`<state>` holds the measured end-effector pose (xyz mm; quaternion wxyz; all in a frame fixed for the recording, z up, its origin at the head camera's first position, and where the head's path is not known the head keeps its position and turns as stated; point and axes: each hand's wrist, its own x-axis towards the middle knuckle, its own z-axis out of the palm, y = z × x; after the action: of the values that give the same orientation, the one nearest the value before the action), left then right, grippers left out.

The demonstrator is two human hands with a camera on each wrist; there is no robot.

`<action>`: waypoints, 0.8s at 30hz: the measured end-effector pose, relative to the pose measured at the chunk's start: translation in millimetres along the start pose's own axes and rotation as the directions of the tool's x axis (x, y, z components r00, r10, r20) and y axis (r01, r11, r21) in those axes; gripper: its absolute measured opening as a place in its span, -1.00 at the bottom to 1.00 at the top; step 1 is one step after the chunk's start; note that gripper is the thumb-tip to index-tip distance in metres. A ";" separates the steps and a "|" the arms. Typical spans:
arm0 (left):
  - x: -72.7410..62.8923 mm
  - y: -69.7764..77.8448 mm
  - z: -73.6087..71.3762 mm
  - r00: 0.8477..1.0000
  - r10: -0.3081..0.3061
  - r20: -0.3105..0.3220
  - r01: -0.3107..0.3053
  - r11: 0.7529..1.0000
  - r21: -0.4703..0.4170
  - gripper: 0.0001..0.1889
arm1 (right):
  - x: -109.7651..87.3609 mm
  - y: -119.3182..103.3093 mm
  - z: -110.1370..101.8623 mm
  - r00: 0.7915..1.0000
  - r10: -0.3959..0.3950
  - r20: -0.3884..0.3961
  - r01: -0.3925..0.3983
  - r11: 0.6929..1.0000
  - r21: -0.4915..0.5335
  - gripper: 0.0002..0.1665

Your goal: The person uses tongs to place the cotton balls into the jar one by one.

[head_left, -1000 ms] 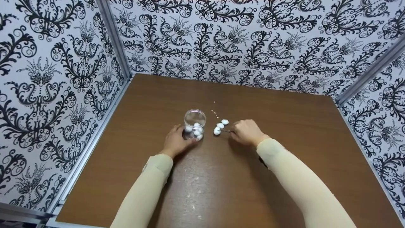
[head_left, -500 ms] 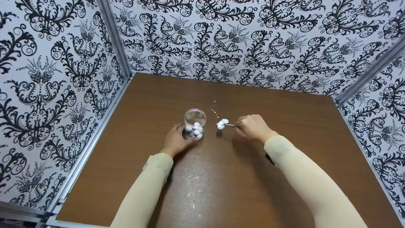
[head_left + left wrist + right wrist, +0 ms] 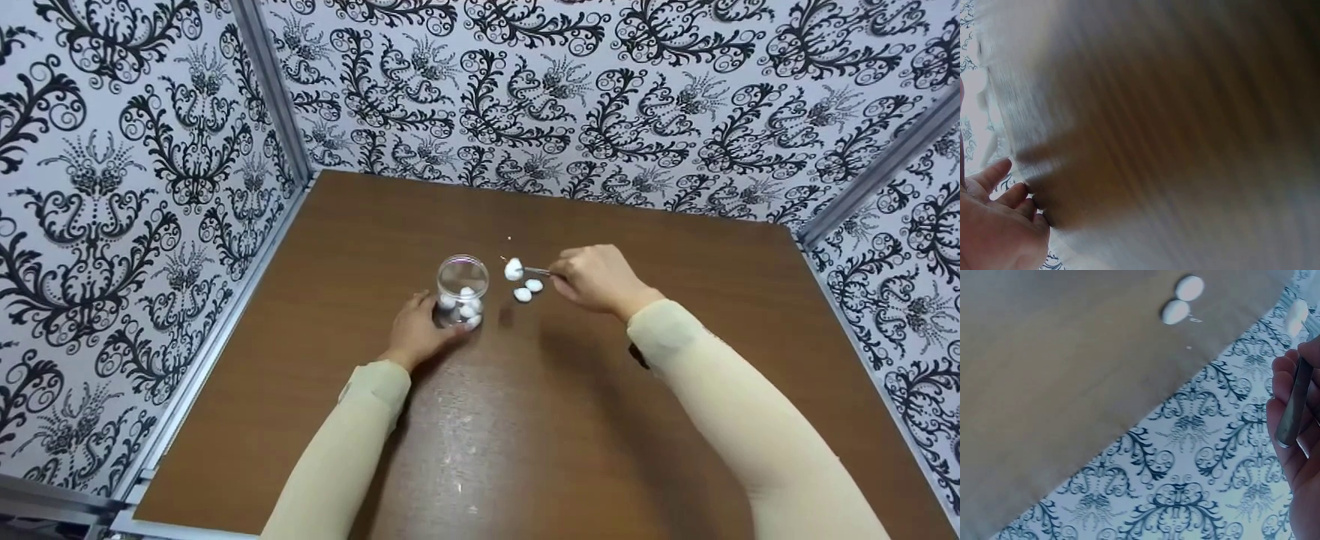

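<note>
My left hand (image 3: 418,332) holds the lower side of a clear round jar (image 3: 459,279), with the thumb at its front. Several white rounded pieces (image 3: 469,309) lie inside the open-topped jar. My right hand (image 3: 600,279) grips a slim metal fork (image 3: 537,271) by its handle; in the right wrist view the handle (image 3: 1296,402) lies along the curled fingers. At the fork's tip, raised above the table, is one white piece (image 3: 514,269). Below it, two more white pieces (image 3: 528,290) lie close together on the table. The left wrist view shows fingertips (image 3: 1016,194) low, near the tabletop.
Small pale crumbs (image 3: 509,238) dot the brown table (image 3: 375,247) behind the loose pieces. Patterned black-and-white walls (image 3: 540,97) with metal posts (image 3: 274,90) close in the back and both sides.
The right hand has lifted the fork and one white piece off the table, up and away from the other two. The left hand and jar have stayed in place.
</note>
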<state>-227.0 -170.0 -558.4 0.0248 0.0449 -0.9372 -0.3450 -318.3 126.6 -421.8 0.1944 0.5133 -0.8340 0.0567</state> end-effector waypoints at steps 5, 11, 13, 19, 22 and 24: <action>-1.3 0.9 -1.9 1.000 -0.003 -0.002 0.003 1.000 -0.007 -0.05 | 14.3 -5.9 -8.5 0.999 -0.016 -0.036 0.016 1.000 0.011 -0.86; -2.0 1.2 -3.1 1.000 0.007 -0.013 -0.007 1.000 0.002 -0.05 | 28.3 -16.3 -7.6 0.999 -0.037 -0.037 0.038 0.999 0.017 -0.84; -2.0 0.8 -3.1 1.000 0.003 -0.013 -0.003 1.000 0.006 -0.05 | 32.0 -20.4 -5.1 0.998 -0.047 -0.033 0.048 0.999 0.021 -0.85; -1.3 0.5 -0.7 1.000 -0.001 -0.013 0.001 1.000 -0.001 -0.02 | 38.7 -30.2 3.7 0.996 -0.077 -0.036 0.078 0.997 0.027 -0.87; -0.6 1.5 0.3 1.000 -0.013 -0.006 0.013 1.000 0.004 -0.01 | 40.5 -32.4 8.4 0.996 -0.081 -0.032 0.082 0.996 0.022 -0.86; -0.5 2.2 0.3 1.000 -0.015 -0.006 0.015 1.000 0.006 0.00 | 41.0 -32.9 11.2 0.996 -0.082 -0.020 0.082 0.996 0.021 -0.86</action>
<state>-226.7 -168.1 -557.2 0.0248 0.0529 -0.9378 -0.3422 -308.7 73.8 -419.9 0.1989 0.5487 -0.8096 0.0627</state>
